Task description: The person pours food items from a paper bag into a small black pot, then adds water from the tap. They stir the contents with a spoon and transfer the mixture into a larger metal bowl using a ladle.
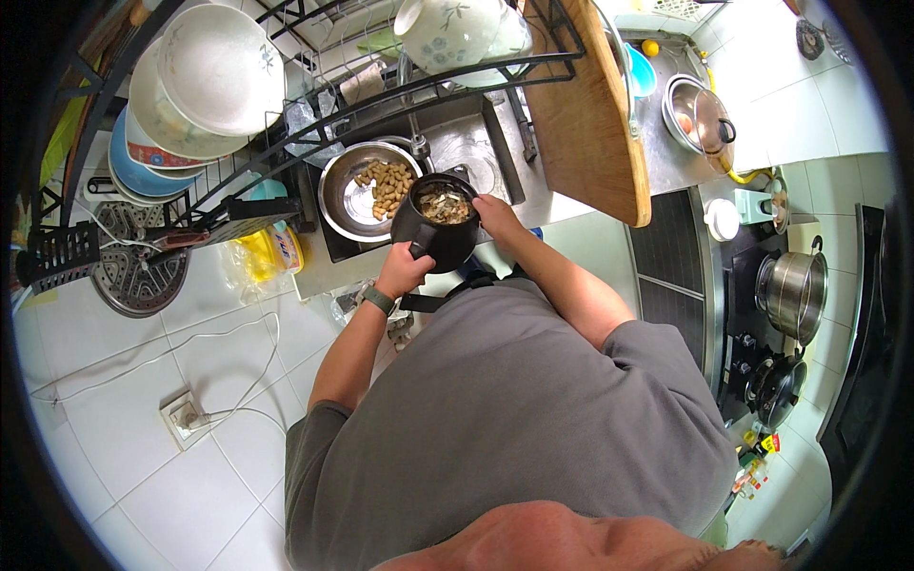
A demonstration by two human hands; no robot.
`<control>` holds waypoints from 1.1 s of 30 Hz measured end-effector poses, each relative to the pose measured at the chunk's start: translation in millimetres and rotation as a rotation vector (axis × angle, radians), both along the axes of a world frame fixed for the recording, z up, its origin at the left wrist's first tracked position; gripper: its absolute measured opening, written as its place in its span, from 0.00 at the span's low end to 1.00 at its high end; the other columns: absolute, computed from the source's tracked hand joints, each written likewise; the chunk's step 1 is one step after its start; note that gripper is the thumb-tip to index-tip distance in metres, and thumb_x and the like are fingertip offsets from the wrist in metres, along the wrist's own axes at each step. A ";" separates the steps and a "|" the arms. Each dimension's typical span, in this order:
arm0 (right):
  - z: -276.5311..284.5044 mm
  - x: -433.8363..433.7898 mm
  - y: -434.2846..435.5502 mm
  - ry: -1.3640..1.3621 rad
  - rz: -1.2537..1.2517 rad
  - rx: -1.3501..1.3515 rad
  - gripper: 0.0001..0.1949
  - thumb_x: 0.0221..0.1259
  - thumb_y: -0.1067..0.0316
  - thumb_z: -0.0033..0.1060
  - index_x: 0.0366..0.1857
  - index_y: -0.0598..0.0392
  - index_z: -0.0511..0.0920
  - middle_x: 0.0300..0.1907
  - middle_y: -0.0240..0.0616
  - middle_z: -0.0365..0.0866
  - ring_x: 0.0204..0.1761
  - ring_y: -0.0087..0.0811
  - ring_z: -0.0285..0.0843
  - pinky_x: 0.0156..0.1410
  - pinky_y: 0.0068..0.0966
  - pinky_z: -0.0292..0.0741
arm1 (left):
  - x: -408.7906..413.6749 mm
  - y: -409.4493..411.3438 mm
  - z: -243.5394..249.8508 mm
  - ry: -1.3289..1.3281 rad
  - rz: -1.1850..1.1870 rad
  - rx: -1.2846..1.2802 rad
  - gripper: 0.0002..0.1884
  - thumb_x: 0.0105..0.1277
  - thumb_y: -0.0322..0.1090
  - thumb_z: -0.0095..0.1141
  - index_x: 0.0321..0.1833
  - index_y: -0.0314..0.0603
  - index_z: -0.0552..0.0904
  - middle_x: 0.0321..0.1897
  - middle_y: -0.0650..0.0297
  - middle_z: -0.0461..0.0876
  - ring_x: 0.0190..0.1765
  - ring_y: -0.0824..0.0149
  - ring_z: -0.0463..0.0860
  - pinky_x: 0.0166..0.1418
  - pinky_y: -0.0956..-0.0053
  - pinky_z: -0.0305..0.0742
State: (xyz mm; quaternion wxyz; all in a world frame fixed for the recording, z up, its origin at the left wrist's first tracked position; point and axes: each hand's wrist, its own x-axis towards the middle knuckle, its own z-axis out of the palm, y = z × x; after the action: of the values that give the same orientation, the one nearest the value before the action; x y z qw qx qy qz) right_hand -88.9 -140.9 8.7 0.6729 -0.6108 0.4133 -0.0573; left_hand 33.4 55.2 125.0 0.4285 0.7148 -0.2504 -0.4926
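Note:
Both my hands hold a dark, round-bellied pot over the near edge of the sink. My left hand grips its short side handle at the lower left. My right hand holds the rim on the right. Inside the pot lies a pale and brown mix of flakes or pieces, too small to name. Beside the pot, on its left, a steel bowl in the sink contains unshelled peanuts. The faucet reaches down between the bowl and the bare part of the sink basin.
A black wire rack with stacked bowls overhangs the sink. A wooden cutting board stands right of it. Further right are a steel bowl with a glass lid and a steel pot by the stove.

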 end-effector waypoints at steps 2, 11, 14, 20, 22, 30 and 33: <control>-7.3 0.2 -0.7 -0.007 -0.016 0.042 0.18 0.65 0.59 0.45 0.44 0.63 0.80 0.43 0.55 0.82 0.47 0.47 0.79 0.55 0.36 0.72 | 0.1 -2.0 2.0 -0.037 -0.018 -0.005 0.08 0.54 0.29 0.60 0.24 0.35 0.75 0.13 0.67 0.74 0.16 0.74 0.74 0.21 0.74 0.69; -6.0 -5.1 -1.1 -0.004 0.001 0.045 0.18 0.68 0.59 0.45 0.44 0.63 0.79 0.43 0.53 0.82 0.47 0.44 0.79 0.55 0.35 0.72 | 1.4 -4.5 1.7 -0.083 -0.046 0.009 0.09 0.53 0.32 0.59 0.24 0.32 0.76 0.13 0.66 0.75 0.16 0.72 0.76 0.22 0.74 0.71; -2.3 -6.1 -0.7 -0.024 -0.021 0.107 0.17 0.69 0.59 0.45 0.45 0.64 0.79 0.43 0.52 0.83 0.46 0.42 0.79 0.55 0.34 0.72 | 2.4 -3.6 -3.5 -0.094 -0.054 0.007 0.10 0.53 0.33 0.58 0.24 0.31 0.77 0.13 0.65 0.75 0.16 0.72 0.77 0.22 0.73 0.72; -5.0 -8.3 -1.6 -0.044 -0.027 0.137 0.17 0.70 0.60 0.45 0.47 0.64 0.79 0.43 0.48 0.83 0.47 0.37 0.78 0.55 0.32 0.72 | 3.9 -5.8 -4.4 -0.056 -0.068 0.028 0.07 0.53 0.31 0.59 0.28 0.34 0.76 0.15 0.67 0.75 0.17 0.73 0.75 0.22 0.74 0.70; 0.3 -9.0 -1.9 -0.043 -0.040 0.167 0.17 0.70 0.60 0.45 0.47 0.63 0.79 0.43 0.48 0.83 0.47 0.37 0.78 0.55 0.32 0.72 | 5.0 -6.7 -4.2 -0.048 -0.080 0.044 0.07 0.53 0.29 0.60 0.30 0.36 0.76 0.16 0.68 0.75 0.18 0.74 0.75 0.23 0.75 0.69; -1.5 -9.4 -3.2 -0.036 -0.065 0.200 0.16 0.71 0.61 0.44 0.48 0.62 0.79 0.44 0.44 0.83 0.46 0.34 0.77 0.55 0.31 0.71 | 5.2 -12.9 0.8 -0.085 -0.072 0.040 0.11 0.53 0.34 0.58 0.24 0.31 0.77 0.13 0.65 0.76 0.16 0.71 0.77 0.22 0.73 0.73; -0.3 -9.6 -2.8 -0.041 -0.085 0.240 0.16 0.71 0.61 0.45 0.48 0.62 0.79 0.44 0.43 0.83 0.46 0.33 0.77 0.54 0.30 0.71 | 4.3 -16.8 10.3 -0.114 -0.092 0.048 0.11 0.53 0.34 0.58 0.24 0.30 0.77 0.13 0.65 0.76 0.16 0.71 0.77 0.22 0.73 0.73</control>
State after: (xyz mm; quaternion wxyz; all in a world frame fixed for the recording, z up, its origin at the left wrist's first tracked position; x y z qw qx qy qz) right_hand -98.5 -143.7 8.4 0.7465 -0.5065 0.4288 -0.0481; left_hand 37.7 38.4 135.3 0.3732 0.7395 -0.2954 -0.4760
